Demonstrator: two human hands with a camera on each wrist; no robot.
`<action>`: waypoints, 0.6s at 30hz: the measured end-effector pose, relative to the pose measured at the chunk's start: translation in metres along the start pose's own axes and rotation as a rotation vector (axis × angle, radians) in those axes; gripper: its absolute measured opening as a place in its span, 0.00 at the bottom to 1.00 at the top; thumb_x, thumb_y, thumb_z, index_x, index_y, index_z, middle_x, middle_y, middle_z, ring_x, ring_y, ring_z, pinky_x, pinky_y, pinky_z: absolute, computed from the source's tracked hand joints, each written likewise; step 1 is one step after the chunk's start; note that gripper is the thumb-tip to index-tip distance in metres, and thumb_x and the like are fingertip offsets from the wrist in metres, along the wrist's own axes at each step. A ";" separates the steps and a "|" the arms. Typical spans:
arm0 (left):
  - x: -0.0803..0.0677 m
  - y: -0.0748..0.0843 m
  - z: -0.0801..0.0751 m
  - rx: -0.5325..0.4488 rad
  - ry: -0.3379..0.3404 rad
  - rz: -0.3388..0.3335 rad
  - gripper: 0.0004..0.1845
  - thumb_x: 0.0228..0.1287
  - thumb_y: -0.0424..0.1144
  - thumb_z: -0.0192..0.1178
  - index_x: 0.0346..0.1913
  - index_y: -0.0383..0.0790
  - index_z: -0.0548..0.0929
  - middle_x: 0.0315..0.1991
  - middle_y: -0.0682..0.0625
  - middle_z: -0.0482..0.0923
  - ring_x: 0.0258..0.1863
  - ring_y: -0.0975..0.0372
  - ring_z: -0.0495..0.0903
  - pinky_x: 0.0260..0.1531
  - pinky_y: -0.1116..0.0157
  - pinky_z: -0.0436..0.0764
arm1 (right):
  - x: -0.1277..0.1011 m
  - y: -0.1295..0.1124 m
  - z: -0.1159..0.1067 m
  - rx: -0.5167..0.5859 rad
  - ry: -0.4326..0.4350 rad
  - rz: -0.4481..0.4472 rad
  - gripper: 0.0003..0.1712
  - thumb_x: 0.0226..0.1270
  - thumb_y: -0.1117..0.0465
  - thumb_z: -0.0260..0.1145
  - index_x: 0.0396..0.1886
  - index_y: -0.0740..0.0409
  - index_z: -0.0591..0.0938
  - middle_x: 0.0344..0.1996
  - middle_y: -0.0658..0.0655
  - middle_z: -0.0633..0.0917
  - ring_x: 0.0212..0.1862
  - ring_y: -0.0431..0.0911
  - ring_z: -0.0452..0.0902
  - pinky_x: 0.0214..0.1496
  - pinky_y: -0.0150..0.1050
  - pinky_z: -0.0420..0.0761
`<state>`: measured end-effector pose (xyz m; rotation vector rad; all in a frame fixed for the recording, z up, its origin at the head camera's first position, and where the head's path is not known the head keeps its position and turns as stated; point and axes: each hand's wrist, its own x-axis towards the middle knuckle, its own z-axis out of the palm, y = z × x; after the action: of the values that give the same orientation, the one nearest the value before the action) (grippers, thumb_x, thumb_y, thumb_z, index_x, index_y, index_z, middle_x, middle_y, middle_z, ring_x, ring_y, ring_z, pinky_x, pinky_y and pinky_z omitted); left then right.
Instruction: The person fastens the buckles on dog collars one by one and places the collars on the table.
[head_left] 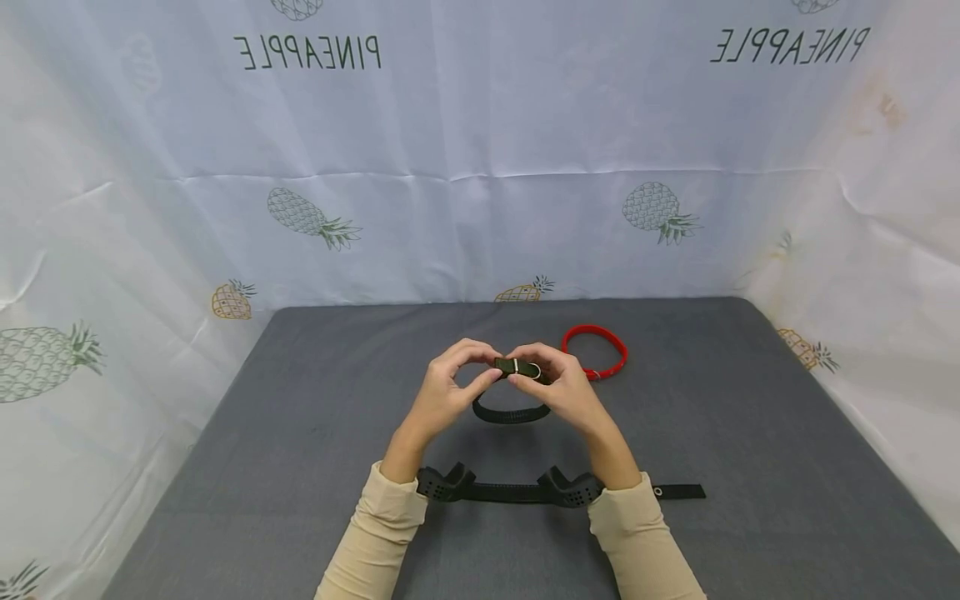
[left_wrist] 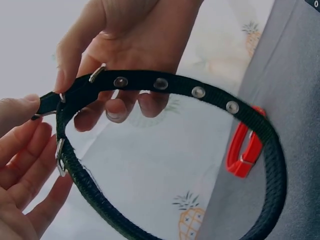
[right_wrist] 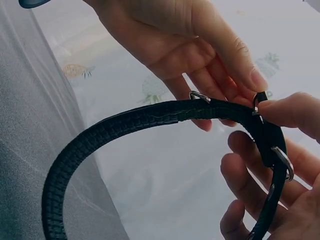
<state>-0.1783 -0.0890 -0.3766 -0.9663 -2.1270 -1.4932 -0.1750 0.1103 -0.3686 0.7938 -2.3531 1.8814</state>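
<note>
Both hands hold a dark webbing collar [head_left: 510, 413] up over the grey table [head_left: 750, 467], pinching it at its metal buckle. My left hand [head_left: 486, 368] pinches the strap end beside the buckle, and my right hand [head_left: 537, 368] grips the other side. In the left wrist view the collar [left_wrist: 200, 93] shows a row of metal eyelets, with the left hand [left_wrist: 22, 130] at the lower left and the right hand [left_wrist: 85, 95] above. The right wrist view shows the collar [right_wrist: 125, 122] looping down, the right hand [right_wrist: 272, 145] at the buckle and the left hand [right_wrist: 220, 100] above.
A red collar [head_left: 596, 350] lies closed on the table behind my right hand, and shows as the red collar [left_wrist: 244, 150] in the left wrist view. A flat black strap [head_left: 678, 492] lies under my wrists near the front. Pineapple-print cloth [head_left: 480, 208] walls the table on three sides.
</note>
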 end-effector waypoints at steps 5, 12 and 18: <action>0.001 0.001 -0.004 -0.021 0.022 -0.002 0.09 0.58 0.24 0.64 0.42 0.30 0.82 0.42 0.39 0.80 0.43 0.56 0.80 0.49 0.68 0.82 | 0.000 -0.002 -0.001 0.005 0.007 0.019 0.14 0.62 0.69 0.66 0.48 0.68 0.79 0.40 0.58 0.84 0.32 0.34 0.74 0.36 0.30 0.76; 0.002 0.001 -0.010 -0.115 0.081 -0.003 0.09 0.62 0.23 0.59 0.45 0.24 0.78 0.43 0.33 0.76 0.47 0.73 0.77 0.53 0.74 0.79 | 0.002 -0.003 -0.003 0.004 0.014 0.041 0.14 0.63 0.69 0.66 0.48 0.66 0.79 0.35 0.37 0.82 0.32 0.35 0.75 0.37 0.30 0.76; 0.003 0.000 -0.013 -0.205 0.198 0.012 0.11 0.68 0.28 0.56 0.45 0.19 0.75 0.43 0.41 0.75 0.44 0.73 0.77 0.48 0.77 0.78 | 0.001 -0.002 -0.006 0.011 0.045 0.068 0.14 0.63 0.69 0.64 0.48 0.66 0.77 0.32 0.36 0.82 0.30 0.36 0.76 0.37 0.33 0.78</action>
<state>-0.1819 -0.0997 -0.3701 -0.8561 -1.8545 -1.7494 -0.1773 0.1155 -0.3648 0.6734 -2.3742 1.9180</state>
